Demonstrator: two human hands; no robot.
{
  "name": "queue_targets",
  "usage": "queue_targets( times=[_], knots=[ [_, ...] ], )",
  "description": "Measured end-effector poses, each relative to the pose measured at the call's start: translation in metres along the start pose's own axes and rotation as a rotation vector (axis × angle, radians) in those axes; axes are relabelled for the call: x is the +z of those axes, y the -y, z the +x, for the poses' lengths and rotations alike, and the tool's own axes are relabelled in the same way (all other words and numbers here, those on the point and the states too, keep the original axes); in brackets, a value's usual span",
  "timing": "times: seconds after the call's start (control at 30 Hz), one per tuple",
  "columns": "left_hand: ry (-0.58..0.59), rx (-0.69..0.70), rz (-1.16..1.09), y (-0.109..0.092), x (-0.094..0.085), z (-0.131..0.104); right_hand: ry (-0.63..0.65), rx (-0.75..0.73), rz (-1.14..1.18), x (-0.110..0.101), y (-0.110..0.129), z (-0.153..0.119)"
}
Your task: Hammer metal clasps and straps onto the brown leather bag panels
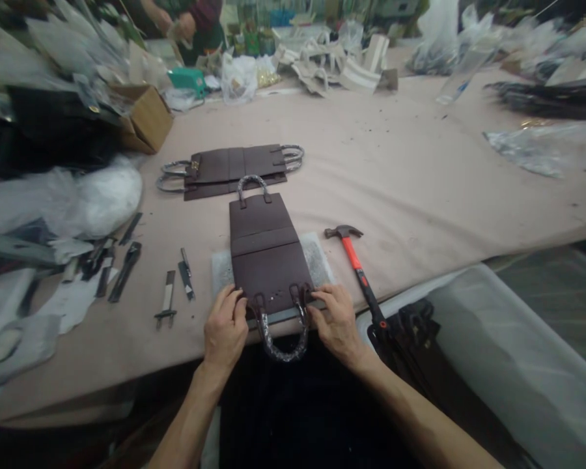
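Note:
A dark brown leather bag panel (268, 254) lies on a pale slab (320, 257) at the table's near edge. Its plastic-wrapped handles stick out at both ends, the near one (283, 355) hanging over the edge. My left hand (226, 326) pinches a dark strap piece at the panel's near left corner. At the near right corner, my right hand (336, 320) has its fingers closed on another dark strap piece. Between the hands, a few tiny bits lie on the leather. To the right rests a claw hammer (354, 260) with a red and black handle.
More brown panels with wrapped handles (234, 166) lie behind. Punches and blades (168, 299) are at left, near a cardboard box (149, 120) and plastic bags. Dark straps (415, 332) hang at right below the edge. A person's hands (180, 26) show at the far left.

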State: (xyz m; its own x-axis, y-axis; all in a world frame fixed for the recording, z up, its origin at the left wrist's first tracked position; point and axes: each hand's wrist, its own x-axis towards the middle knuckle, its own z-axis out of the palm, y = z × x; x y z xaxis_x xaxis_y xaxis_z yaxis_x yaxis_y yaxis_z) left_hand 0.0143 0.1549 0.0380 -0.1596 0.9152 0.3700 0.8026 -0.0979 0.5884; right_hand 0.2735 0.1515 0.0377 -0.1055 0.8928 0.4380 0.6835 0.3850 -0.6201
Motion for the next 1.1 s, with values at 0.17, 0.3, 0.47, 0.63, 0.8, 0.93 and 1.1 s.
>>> queue_targets(
  times=[0.17,0.3,0.47,0.63,0.8,0.93,1.1],
  knots=[
    [0.026,0.093,-0.018,-0.004,-0.009,-0.008,0.075,-0.049,-0.019,-0.009,0.002,0.009],
    [0.090,0.221,-0.050,-0.012,-0.004,-0.021,0.294,-0.204,-0.047,-0.012,0.002,0.030],
    [0.039,0.240,-0.058,-0.014,-0.002,-0.031,0.365,-0.229,-0.046,-0.012,0.001,0.041],
    [-0.152,-0.038,0.105,0.033,-0.030,0.009,0.279,-0.191,-0.024,-0.006,-0.021,0.035],
    [-0.076,-0.296,0.317,0.084,-0.077,0.048,0.272,-0.190,0.004,-0.004,-0.017,0.041],
    [-0.019,-0.187,0.333,0.082,-0.072,0.046,0.265,-0.154,0.043,-0.004,-0.010,0.045],
    [0.033,0.244,0.094,0.027,-0.039,0.009,0.178,-0.063,0.094,-0.005,-0.014,0.045]
  ],
)
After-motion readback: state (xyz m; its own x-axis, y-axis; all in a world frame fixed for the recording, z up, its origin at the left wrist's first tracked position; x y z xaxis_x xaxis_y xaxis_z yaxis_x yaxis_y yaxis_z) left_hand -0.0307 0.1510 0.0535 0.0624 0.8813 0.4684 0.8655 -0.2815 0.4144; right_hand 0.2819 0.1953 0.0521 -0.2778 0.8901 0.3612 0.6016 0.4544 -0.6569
